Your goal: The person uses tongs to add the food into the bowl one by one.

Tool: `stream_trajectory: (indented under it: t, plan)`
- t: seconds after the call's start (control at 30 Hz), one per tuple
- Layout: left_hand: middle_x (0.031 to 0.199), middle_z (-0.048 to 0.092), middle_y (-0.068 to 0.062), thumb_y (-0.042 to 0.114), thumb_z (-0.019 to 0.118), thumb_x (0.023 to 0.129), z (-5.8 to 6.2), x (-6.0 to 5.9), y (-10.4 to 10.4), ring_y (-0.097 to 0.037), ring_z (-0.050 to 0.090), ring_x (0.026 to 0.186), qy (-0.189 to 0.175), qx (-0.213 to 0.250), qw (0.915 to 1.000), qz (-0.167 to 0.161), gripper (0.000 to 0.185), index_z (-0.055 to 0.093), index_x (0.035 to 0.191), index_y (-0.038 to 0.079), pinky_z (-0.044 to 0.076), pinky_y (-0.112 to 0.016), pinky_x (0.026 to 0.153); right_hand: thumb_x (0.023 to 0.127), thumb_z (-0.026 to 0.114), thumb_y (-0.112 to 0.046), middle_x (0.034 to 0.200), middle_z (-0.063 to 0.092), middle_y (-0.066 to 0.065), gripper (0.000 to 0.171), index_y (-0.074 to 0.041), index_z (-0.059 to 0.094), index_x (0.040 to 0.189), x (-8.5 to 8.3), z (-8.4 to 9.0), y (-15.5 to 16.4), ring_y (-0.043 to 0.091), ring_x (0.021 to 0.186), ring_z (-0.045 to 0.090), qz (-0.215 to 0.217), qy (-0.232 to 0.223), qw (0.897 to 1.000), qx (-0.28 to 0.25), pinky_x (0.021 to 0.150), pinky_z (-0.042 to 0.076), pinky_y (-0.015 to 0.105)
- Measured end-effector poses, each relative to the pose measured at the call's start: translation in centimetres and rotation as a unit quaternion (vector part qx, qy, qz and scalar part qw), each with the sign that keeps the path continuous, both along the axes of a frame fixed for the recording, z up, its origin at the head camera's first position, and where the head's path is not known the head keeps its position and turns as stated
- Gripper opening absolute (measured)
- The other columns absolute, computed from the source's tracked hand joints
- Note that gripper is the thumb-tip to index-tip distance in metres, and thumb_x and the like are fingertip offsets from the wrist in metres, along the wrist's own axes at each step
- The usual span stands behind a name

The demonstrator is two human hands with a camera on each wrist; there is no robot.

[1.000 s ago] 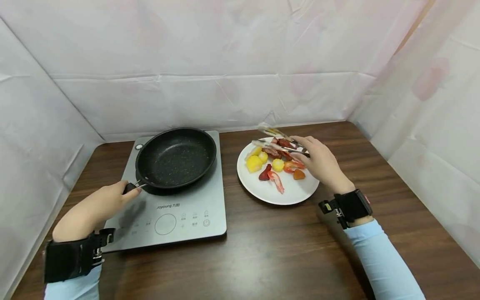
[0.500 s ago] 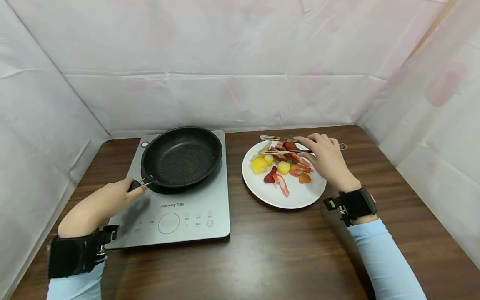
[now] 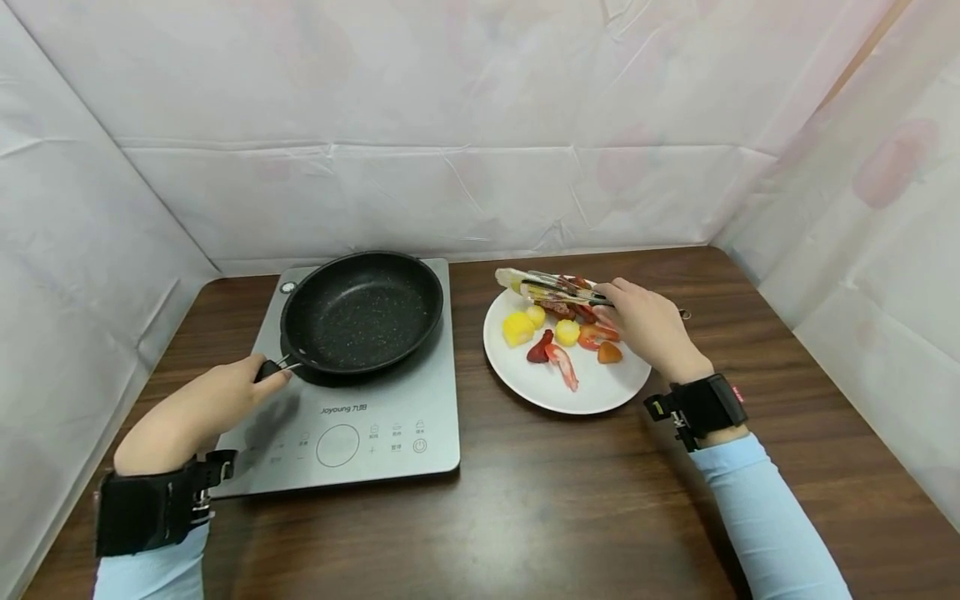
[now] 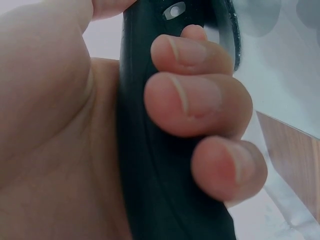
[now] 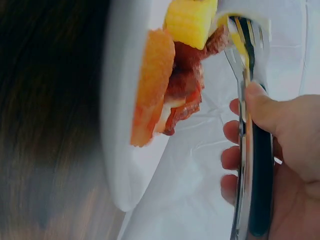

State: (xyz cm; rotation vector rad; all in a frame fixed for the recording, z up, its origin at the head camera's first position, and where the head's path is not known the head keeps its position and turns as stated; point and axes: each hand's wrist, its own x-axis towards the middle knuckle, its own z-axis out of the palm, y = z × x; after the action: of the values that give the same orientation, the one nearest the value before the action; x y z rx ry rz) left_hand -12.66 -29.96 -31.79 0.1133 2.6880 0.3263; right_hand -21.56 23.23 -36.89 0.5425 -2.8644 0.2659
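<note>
Pan (image 3: pixel 363 312), on cooktop (image 3: pixel 420 392); black handle (image 4: pixel 155 170) grasped by left hand (image 3: pixel 221 400). Tongs (image 5: pixel 262 182), above plate (image 3: pixel 517 377), grasped by right hand (image 3: pixel 651 329), nipping pale yellow piece (image 3: pixel 508 277). Plate, on counter (image 3: pixel 540 517) beside cooktop, bearing mixed food (image 3: pixel 567 333).

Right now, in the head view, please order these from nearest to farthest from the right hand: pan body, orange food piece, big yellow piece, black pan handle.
From the right hand:
1. Orange food piece, right side of the plate.
2. Big yellow piece, plate's left side.
3. Pan body, over the cooktop.
4. Black pan handle, held in the left hand.
</note>
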Motion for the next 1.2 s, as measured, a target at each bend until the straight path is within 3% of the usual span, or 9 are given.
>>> stream_trajectory:
  t: [0.17,0.2,0.3,0.4,0.43,0.57,0.83,0.97,1.2]
  plan:
    - [0.141,0.041,-0.049,0.050,0.026,0.109,0.3,0.0,0.1,-0.061,0.054,0.121,-0.010,-0.002,0.9999,0.006,0.081,0.027,0.146,-0.021,0.054,-0.063,0.086,0.101,0.063,-0.021,0.105,0.070,0.010,0.027,-0.009,0.065,0.126,0.1,0.0,-0.2,0.027,0.081,0.068,-0.016,-0.014,1.000,-0.011,0.055,0.047,0.040]
    - [0.141,0.039,-0.050,0.050,0.026,0.109,0.3,0.1,0.1,-0.059,0.059,0.114,-0.015,0.001,0.9998,0.009,0.082,0.024,0.148,-0.022,0.056,-0.062,0.082,0.101,0.063,-0.021,0.105,0.070,0.010,0.026,-0.010,0.065,0.125,0.1,0.0,-0.2,0.028,0.082,0.068,-0.016,-0.015,1.000,-0.013,0.055,0.047,0.041]
    - [0.141,0.040,-0.050,0.048,0.027,0.109,0.4,0.2,0.1,-0.059,0.060,0.112,-0.011,0.001,0.9999,0.008,0.080,0.025,0.147,-0.022,0.056,-0.061,0.081,0.101,0.064,-0.021,0.105,0.071,0.009,0.024,-0.011,0.066,0.123,0.0,0.1,-0.3,0.028,0.083,0.070,-0.014,-0.012,1.000,-0.016,0.055,0.047,0.041]
    - [0.139,0.043,-0.050,0.047,0.027,0.110,0.4,0.1,0.1,-0.059,0.061,0.112,-0.003,0.000,1.0000,0.004,0.078,0.027,0.146,-0.023,0.054,-0.064,0.086,0.101,0.064,-0.022,0.105,0.071,0.009,0.025,-0.011,0.066,0.123,0.0,0.3,-0.4,0.027,0.082,0.069,-0.014,-0.013,1.000,-0.019,0.053,0.044,0.038]
    - [0.138,0.044,-0.050,0.046,0.027,0.110,0.5,0.1,0.1,-0.061,0.055,0.120,0.003,-0.005,1.0000,0.001,0.078,0.028,0.145,-0.023,0.050,-0.066,0.091,0.101,0.064,-0.022,0.105,0.071,0.010,0.026,-0.011,0.066,0.124,0.0,0.4,-0.4,0.027,0.081,0.069,-0.015,-0.014,1.000,-0.020,0.052,0.043,0.036]
    - [0.141,0.039,-0.050,0.047,0.026,0.110,0.6,0.0,0.1,-0.061,0.054,0.122,-0.007,-0.005,1.0000,0.004,0.081,0.023,0.147,-0.024,0.049,-0.068,0.093,0.101,0.064,-0.023,0.105,0.072,0.009,0.027,-0.011,0.066,0.125,-0.1,0.9,-0.7,0.027,0.082,0.069,-0.020,-0.014,0.999,-0.024,0.052,0.042,0.035]
    - [0.139,0.042,-0.050,0.049,0.025,0.109,1.0,0.0,0.4,-0.059,0.058,0.117,-0.020,0.007,0.9996,0.017,0.079,0.026,0.145,-0.022,0.055,-0.061,0.083,0.102,0.063,-0.025,0.103,0.072,0.008,0.025,-0.013,0.068,0.124,-0.1,2.7,-1.9,0.024,0.073,0.065,-0.010,0.032,0.998,-0.053,0.050,0.038,0.034]
    - [0.142,0.038,-0.051,0.049,0.024,0.109,1.1,-0.2,0.6,-0.058,0.059,0.116,-0.026,0.007,0.9995,0.016,0.082,0.020,0.148,-0.023,0.057,-0.059,0.083,0.102,0.062,-0.025,0.101,0.071,0.009,0.025,-0.014,0.067,0.125,0.0,4.1,-3.2,0.025,0.067,0.059,-0.021,0.048,0.996,-0.076,0.048,0.031,0.034]
    - [0.125,0.056,-0.045,0.044,0.029,0.109,1.1,-0.7,1.1,-0.051,0.064,0.105,0.005,-0.001,1.0000,0.002,0.072,0.039,0.134,-0.022,0.054,-0.057,0.081,0.102,0.061,-0.031,0.107,0.073,0.005,0.030,-0.020,0.067,0.130,0.1,5.9,-6.9,0.025,0.077,0.065,-0.014,0.040,0.993,-0.114,0.054,0.039,0.037]
